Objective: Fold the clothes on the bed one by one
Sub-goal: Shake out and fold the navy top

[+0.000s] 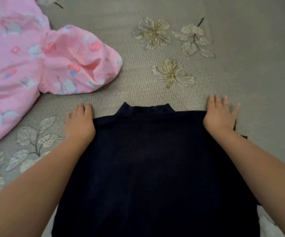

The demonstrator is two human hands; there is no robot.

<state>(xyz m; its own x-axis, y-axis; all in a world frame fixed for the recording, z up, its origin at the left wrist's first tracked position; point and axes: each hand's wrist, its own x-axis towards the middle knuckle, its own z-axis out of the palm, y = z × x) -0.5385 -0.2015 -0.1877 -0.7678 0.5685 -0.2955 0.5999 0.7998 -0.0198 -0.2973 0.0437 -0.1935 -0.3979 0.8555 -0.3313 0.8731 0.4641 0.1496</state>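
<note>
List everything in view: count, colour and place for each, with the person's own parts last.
dark top: one, navy, spread flat on the bed in the centre foreground, collar pointing away from the person.
pink garment: one, pink with small printed figures, lying unfolded at the upper left, apart from the dark top.
bedspread: one, grey-beige with pale flower and leaf motifs, under everything.
left hand: one, fingers relaxed, resting at the top's left shoulder edge.
right hand: one, fingers spread and straight, pressing at the top's right shoulder edge.
</note>
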